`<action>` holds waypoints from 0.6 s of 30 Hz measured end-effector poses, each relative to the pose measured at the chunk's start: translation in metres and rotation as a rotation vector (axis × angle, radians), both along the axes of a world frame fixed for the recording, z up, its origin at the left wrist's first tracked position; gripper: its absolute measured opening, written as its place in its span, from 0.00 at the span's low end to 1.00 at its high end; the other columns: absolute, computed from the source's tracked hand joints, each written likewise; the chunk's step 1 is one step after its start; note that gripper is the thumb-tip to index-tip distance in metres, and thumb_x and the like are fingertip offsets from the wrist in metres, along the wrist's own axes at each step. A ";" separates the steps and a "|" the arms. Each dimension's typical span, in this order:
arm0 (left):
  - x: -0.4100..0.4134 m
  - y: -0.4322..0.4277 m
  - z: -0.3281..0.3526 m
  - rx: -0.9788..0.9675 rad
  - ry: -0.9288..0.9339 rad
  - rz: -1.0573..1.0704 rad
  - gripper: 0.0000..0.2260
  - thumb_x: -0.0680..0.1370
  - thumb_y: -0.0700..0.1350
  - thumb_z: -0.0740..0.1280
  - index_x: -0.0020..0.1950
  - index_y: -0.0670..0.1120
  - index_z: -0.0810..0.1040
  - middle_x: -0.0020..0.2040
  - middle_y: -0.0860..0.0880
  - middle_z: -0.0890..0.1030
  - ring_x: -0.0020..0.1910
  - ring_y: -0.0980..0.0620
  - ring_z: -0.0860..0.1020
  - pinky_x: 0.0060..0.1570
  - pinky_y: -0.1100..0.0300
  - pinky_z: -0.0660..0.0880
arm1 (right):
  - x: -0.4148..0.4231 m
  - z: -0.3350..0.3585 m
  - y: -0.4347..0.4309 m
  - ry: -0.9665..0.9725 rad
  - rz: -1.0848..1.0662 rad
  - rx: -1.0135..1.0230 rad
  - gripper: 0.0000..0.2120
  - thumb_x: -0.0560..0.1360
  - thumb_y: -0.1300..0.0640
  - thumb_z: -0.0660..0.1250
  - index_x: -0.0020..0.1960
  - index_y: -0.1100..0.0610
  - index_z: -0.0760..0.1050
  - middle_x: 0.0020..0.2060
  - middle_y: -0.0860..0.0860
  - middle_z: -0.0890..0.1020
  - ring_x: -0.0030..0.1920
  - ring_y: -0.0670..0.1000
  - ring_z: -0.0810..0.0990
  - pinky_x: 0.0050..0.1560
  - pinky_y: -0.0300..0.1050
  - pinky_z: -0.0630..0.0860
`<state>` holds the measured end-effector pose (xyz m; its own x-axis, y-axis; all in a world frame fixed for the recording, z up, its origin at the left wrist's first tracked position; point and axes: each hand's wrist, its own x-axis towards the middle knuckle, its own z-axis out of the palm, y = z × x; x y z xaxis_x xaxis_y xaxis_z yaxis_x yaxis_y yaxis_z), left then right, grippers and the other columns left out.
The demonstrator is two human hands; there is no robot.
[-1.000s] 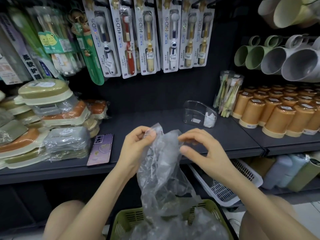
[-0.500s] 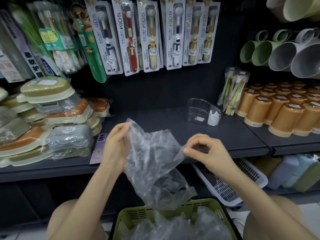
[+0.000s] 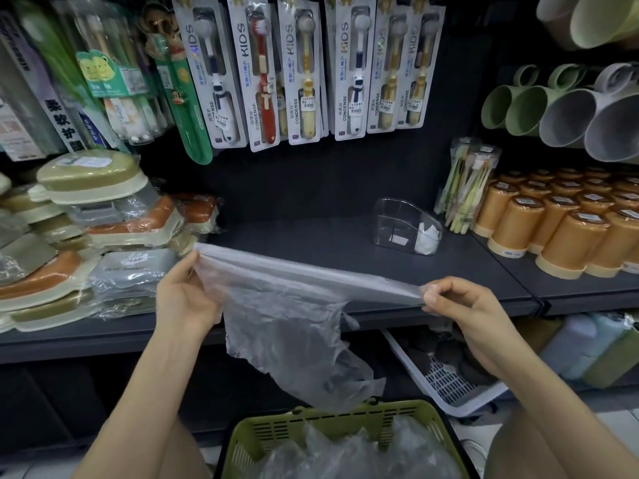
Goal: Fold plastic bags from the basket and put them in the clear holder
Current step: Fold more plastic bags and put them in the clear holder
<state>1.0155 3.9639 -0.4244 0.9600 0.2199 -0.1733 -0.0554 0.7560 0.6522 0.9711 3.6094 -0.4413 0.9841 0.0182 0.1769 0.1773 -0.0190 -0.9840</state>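
Two bare hands stretch a thin, crinkled clear plastic bag (image 3: 287, 326) taut along its top edge above a green slotted plastic basket (image 3: 249, 431) of more bags. The left hand (image 3: 183, 299) pinches one corner with curled fingers, and the right hand (image 3: 460, 305) pinches the other, slightly lower. The edge's long axis runs left to right, with the body hanging toward the basket. The small clear plastic holder (image 3: 404, 226) stands on the dark shelf (image 3: 311, 236) beyond the right hand, likely the nearer one for delivery.
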 end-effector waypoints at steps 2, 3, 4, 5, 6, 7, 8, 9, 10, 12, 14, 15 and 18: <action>0.003 -0.002 -0.004 0.196 0.023 0.083 0.06 0.80 0.42 0.64 0.45 0.48 0.78 0.38 0.54 0.82 0.39 0.56 0.81 0.40 0.64 0.78 | 0.002 -0.001 0.001 0.032 -0.030 0.055 0.24 0.52 0.34 0.79 0.34 0.53 0.80 0.37 0.48 0.81 0.41 0.47 0.80 0.46 0.39 0.79; 0.003 -0.004 -0.006 0.304 0.022 0.141 0.06 0.80 0.42 0.64 0.44 0.48 0.77 0.36 0.55 0.81 0.38 0.58 0.80 0.36 0.67 0.77 | 0.003 -0.001 0.001 0.045 -0.035 0.098 0.25 0.52 0.35 0.80 0.34 0.53 0.80 0.36 0.49 0.81 0.40 0.47 0.81 0.45 0.39 0.80; 0.004 -0.005 -0.008 0.420 0.013 0.204 0.06 0.80 0.43 0.65 0.43 0.48 0.77 0.36 0.56 0.80 0.37 0.60 0.78 0.35 0.69 0.75 | 0.004 0.000 0.002 0.064 -0.044 0.151 0.24 0.51 0.38 0.81 0.35 0.55 0.80 0.36 0.51 0.81 0.39 0.48 0.81 0.44 0.40 0.80; 0.005 -0.006 -0.010 0.530 -0.001 0.257 0.07 0.80 0.43 0.65 0.43 0.49 0.77 0.36 0.56 0.79 0.35 0.62 0.76 0.35 0.71 0.74 | 0.005 0.002 0.003 0.087 -0.057 0.206 0.23 0.52 0.41 0.82 0.36 0.56 0.80 0.35 0.52 0.81 0.38 0.49 0.81 0.42 0.40 0.80; 0.005 -0.008 -0.012 0.614 -0.026 0.295 0.07 0.81 0.44 0.64 0.43 0.49 0.77 0.36 0.56 0.78 0.34 0.64 0.75 0.35 0.71 0.72 | 0.007 0.003 0.005 0.114 -0.073 0.261 0.20 0.54 0.46 0.82 0.36 0.57 0.80 0.33 0.53 0.81 0.36 0.49 0.81 0.40 0.40 0.80; 0.006 -0.011 -0.014 0.673 -0.052 0.317 0.07 0.81 0.44 0.63 0.44 0.49 0.76 0.36 0.55 0.76 0.32 0.64 0.74 0.35 0.72 0.72 | 0.009 0.005 0.007 0.140 -0.093 0.302 0.17 0.57 0.50 0.80 0.37 0.58 0.79 0.31 0.53 0.80 0.34 0.49 0.81 0.37 0.39 0.80; 0.007 -0.014 -0.015 0.711 -0.075 0.330 0.07 0.82 0.44 0.62 0.45 0.48 0.76 0.36 0.54 0.75 0.31 0.63 0.73 0.34 0.71 0.71 | 0.011 0.008 0.009 0.164 -0.114 0.326 0.12 0.62 0.55 0.77 0.38 0.59 0.78 0.30 0.52 0.79 0.33 0.49 0.79 0.35 0.38 0.79; 0.007 -0.017 -0.015 0.739 -0.084 0.342 0.06 0.82 0.44 0.61 0.46 0.48 0.75 0.35 0.53 0.73 0.29 0.63 0.71 0.33 0.70 0.70 | 0.012 0.010 0.011 0.179 -0.135 0.335 0.07 0.66 0.60 0.74 0.39 0.60 0.77 0.29 0.52 0.78 0.31 0.48 0.78 0.33 0.37 0.78; 0.009 -0.019 -0.016 0.769 -0.086 0.366 0.06 0.83 0.44 0.60 0.47 0.47 0.74 0.34 0.52 0.72 0.28 0.63 0.70 0.31 0.70 0.69 | 0.014 0.011 0.012 0.184 -0.158 0.336 0.04 0.70 0.64 0.71 0.40 0.60 0.76 0.29 0.51 0.78 0.30 0.47 0.77 0.32 0.36 0.77; 0.012 -0.018 -0.020 0.873 -0.069 0.442 0.04 0.83 0.47 0.60 0.51 0.49 0.72 0.35 0.51 0.72 0.29 0.60 0.72 0.34 0.64 0.72 | 0.019 0.010 0.011 0.175 -0.201 0.317 0.04 0.73 0.67 0.68 0.42 0.60 0.76 0.29 0.50 0.79 0.29 0.45 0.76 0.32 0.34 0.76; 0.015 -0.014 -0.026 1.033 -0.092 0.478 0.03 0.82 0.52 0.59 0.50 0.55 0.70 0.39 0.45 0.74 0.36 0.48 0.75 0.41 0.49 0.74 | 0.024 0.014 0.011 0.164 -0.250 0.273 0.04 0.73 0.68 0.68 0.43 0.61 0.77 0.28 0.49 0.79 0.28 0.45 0.76 0.31 0.34 0.76; 0.016 -0.013 -0.028 1.111 -0.117 0.469 0.04 0.82 0.52 0.58 0.49 0.55 0.70 0.40 0.43 0.75 0.39 0.42 0.75 0.42 0.45 0.74 | 0.029 0.017 0.011 0.160 -0.279 0.259 0.04 0.73 0.68 0.69 0.43 0.61 0.77 0.28 0.49 0.80 0.29 0.45 0.76 0.31 0.34 0.76; 0.030 -0.021 -0.029 1.222 -0.109 0.474 0.03 0.83 0.46 0.57 0.51 0.49 0.68 0.38 0.47 0.73 0.37 0.44 0.73 0.41 0.49 0.71 | 0.051 0.025 0.012 0.134 -0.419 0.230 0.03 0.75 0.65 0.69 0.46 0.59 0.76 0.35 0.53 0.80 0.34 0.47 0.78 0.37 0.38 0.80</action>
